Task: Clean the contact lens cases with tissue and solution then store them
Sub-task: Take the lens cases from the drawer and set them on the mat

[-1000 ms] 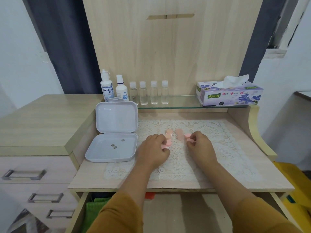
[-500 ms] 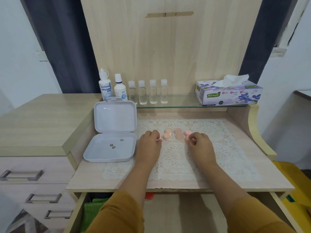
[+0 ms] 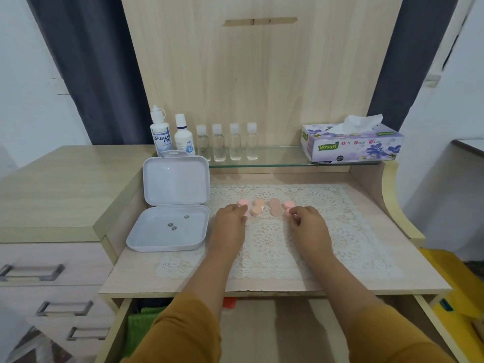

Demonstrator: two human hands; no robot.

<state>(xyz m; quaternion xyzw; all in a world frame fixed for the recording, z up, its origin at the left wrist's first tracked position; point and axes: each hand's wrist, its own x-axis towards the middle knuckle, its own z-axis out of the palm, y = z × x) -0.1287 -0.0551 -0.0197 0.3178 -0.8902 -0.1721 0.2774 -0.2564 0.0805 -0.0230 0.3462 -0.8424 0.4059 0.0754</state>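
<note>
Four pink lens cases [image 3: 258, 207] sit between left hand [image 3: 230, 218] and right hand [image 3: 306, 221]

four pink and peach contact lens cases [image 3: 257, 207], row on lace mat [image 3: 327, 231]

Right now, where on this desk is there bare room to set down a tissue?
Free patches: the lace mat right of the right hand, and its front strip near the desk edge. Crowded: the row of pink lens cases between both hands, and the open white box beside the left hand.
</note>
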